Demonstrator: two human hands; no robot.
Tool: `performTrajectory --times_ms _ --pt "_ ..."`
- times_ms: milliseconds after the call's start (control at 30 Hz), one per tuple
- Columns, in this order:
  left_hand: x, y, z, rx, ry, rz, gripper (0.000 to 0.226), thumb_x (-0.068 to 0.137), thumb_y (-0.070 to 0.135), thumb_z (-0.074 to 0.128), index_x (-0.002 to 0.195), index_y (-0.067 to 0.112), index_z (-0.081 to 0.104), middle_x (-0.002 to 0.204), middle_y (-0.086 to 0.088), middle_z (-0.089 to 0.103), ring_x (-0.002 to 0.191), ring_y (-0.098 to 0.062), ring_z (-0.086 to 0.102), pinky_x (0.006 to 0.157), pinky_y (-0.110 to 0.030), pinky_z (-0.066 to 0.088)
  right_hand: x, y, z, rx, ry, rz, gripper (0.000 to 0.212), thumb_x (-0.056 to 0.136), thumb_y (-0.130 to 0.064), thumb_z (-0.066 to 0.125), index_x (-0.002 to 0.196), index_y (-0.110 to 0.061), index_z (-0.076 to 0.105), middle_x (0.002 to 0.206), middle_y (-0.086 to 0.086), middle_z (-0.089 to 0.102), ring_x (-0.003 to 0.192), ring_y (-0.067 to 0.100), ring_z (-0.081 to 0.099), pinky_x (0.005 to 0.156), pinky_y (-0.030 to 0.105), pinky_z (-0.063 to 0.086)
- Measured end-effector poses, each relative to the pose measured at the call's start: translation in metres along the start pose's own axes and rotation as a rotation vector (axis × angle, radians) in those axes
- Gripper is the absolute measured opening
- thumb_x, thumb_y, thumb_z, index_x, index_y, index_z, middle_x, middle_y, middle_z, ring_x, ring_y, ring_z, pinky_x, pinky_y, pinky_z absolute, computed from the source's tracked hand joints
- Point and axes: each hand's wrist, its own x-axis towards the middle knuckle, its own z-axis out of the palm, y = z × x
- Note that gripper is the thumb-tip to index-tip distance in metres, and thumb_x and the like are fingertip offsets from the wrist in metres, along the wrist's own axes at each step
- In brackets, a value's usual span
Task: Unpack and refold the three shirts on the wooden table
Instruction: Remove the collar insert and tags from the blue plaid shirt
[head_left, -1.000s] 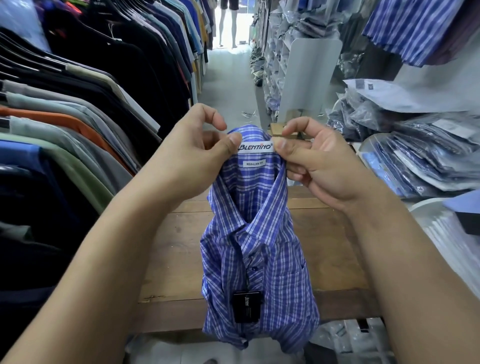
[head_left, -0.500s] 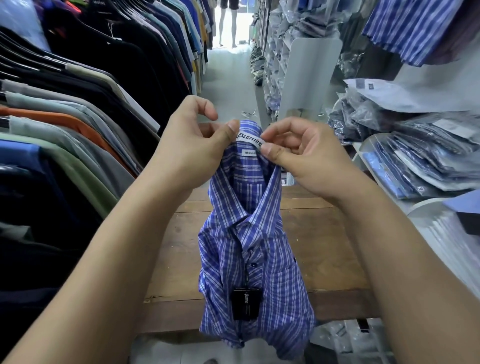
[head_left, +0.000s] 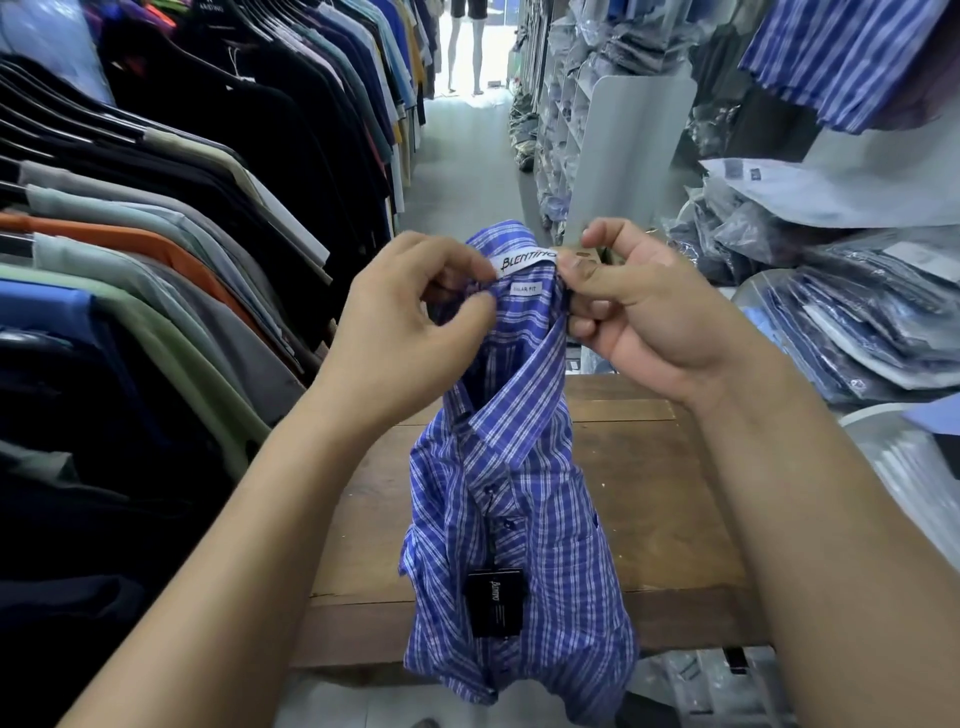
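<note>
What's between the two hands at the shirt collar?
In the head view, the white brand label on the collar of the blue plaid shirt spans the gap between left hand and right hand, which both pinch that collar.

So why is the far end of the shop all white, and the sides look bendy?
Head view: daylight at the doorway washes it out; the wide-angle lens curves the clothes rack and shelves at the edges; the plaid shirt in the middle is sharp.
</note>
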Motion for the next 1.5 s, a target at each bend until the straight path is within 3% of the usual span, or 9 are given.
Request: performTrajectory --times_ms 167,367,533,733,867,1000,1167,1333,1500 --pt "-0.003 0.001 0.007 0.022 -0.095 -0.075 0.025 0.089 0.042 0.074 0.106 0.029 0.061 0.093 0.014 0.073 0.091 -0.007 0.068 0.087 -0.038 0.055 0.004 0.005 0.002 0.052 -0.007 0.047 0.025 0.093 0.002 0.057 0.094 -0.020 0.044 0.072 0.001 0.041 0.051 0.007 0.032 0.053 0.023 0.031" --pt "0.002 0.005 0.011 -0.181 -0.151 -0.225 0.032 0.089 0.022 0.078 0.108 0.018 0.053 0.082 0.006 0.077 0.074 -0.033 0.070 0.063 -0.037 0.055 0.005 0.009 0.000 -0.062 0.037 0.028 0.025 0.097 0.003 0.056 0.091 -0.019 0.045 0.071 0.002 0.041 0.050 0.007 0.033 0.054 0.024 0.030" --pt "0.004 0.002 0.011 -0.302 -0.158 -0.296 0.033 0.083 0.021 0.083 0.104 0.014 0.058 0.077 0.002 0.075 0.070 -0.013 0.068 0.064 -0.027 0.051 0.004 0.013 0.000 -0.221 0.106 -0.051 0.023 0.098 0.000 0.058 0.090 -0.019 0.047 0.060 -0.008 0.061 0.049 0.003 0.046 0.055 0.023 0.033" --pt "0.007 -0.010 0.016 -0.378 -0.071 -0.313 0.020 0.087 0.019 0.080 0.100 0.018 0.065 0.075 0.004 0.066 0.069 -0.013 0.062 0.070 -0.031 0.052 0.008 0.029 -0.001 -0.564 0.253 -0.286 0.023 0.087 -0.013 0.077 0.088 -0.024 0.057 0.090 -0.001 0.068 0.070 0.011 0.062 0.065 0.031 0.055" --pt "0.010 -0.011 0.017 -0.473 0.006 -0.340 0.019 0.089 0.012 0.077 0.104 0.013 0.066 0.074 0.002 0.066 0.065 -0.009 0.064 0.062 -0.021 0.053 0.007 0.026 0.003 -0.807 0.263 -0.419 0.026 0.083 -0.015 0.080 0.076 -0.024 0.056 0.072 -0.007 0.062 0.058 0.007 0.059 0.055 0.026 0.052" --pt "0.013 -0.009 0.021 -0.559 0.016 -0.357 0.022 0.090 0.009 0.074 0.111 0.009 0.065 0.081 -0.004 0.073 0.075 -0.013 0.071 0.073 -0.028 0.060 0.009 0.032 0.006 -0.933 0.234 -0.376 0.009 0.085 -0.022 0.077 0.092 -0.026 0.073 0.084 -0.014 0.072 0.071 0.005 0.067 0.069 0.029 0.058" --pt "0.015 -0.013 0.021 -0.576 -0.041 -0.365 0.025 0.094 0.010 0.070 0.117 0.019 0.065 0.098 -0.012 0.076 0.088 -0.020 0.072 0.090 -0.041 0.058 0.008 0.036 0.005 -0.721 0.144 -0.264 0.019 0.093 -0.022 0.073 0.111 -0.027 0.072 0.098 -0.009 0.077 0.096 0.001 0.072 0.092 0.031 0.057" --pt "0.018 -0.011 0.019 -0.655 -0.091 -0.379 0.034 0.094 0.004 0.068 0.125 0.015 0.060 0.092 -0.006 0.077 0.084 -0.016 0.073 0.075 -0.025 0.057 0.012 0.032 0.007 -0.399 0.177 -0.207 0.015 0.089 -0.007 0.074 0.097 -0.019 0.069 0.086 0.002 0.079 0.082 0.014 0.074 0.075 0.027 0.058" --pt "0.021 -0.014 0.016 -0.692 -0.083 -0.402 0.039 0.089 0.003 0.072 0.124 0.013 0.057 0.088 -0.004 0.076 0.083 -0.018 0.074 0.074 -0.029 0.057 0.014 0.026 0.006 -0.231 0.182 -0.149 0.021 0.085 -0.001 0.076 0.092 -0.014 0.061 0.077 0.001 0.076 0.073 0.013 0.072 0.069 0.023 0.056"
